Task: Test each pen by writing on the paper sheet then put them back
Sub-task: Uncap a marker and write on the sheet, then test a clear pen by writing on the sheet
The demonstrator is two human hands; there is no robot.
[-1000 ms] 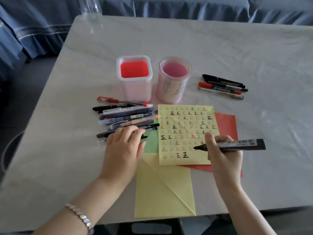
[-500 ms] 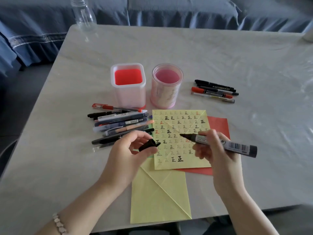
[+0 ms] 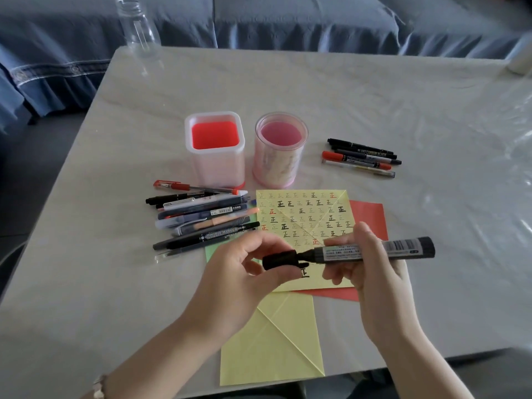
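Pinches a black cap [image 3: 280, 259] in the left grip [image 3: 239, 273], right at the tip of a fat marker [image 3: 374, 250]. Holds that marker in the right grip [image 3: 372, 276], above the yellow paper [image 3: 302, 214] on the surface [image 3: 403, 110]. Farther back, a pile of pens [image 3: 201, 220], then two cups [image 3: 214, 159].

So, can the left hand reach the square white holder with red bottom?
Probably not to grasp: the left hand pinches the black plastic cap at the tip of the thick grey marker in the right hand. Only low pens lie between.
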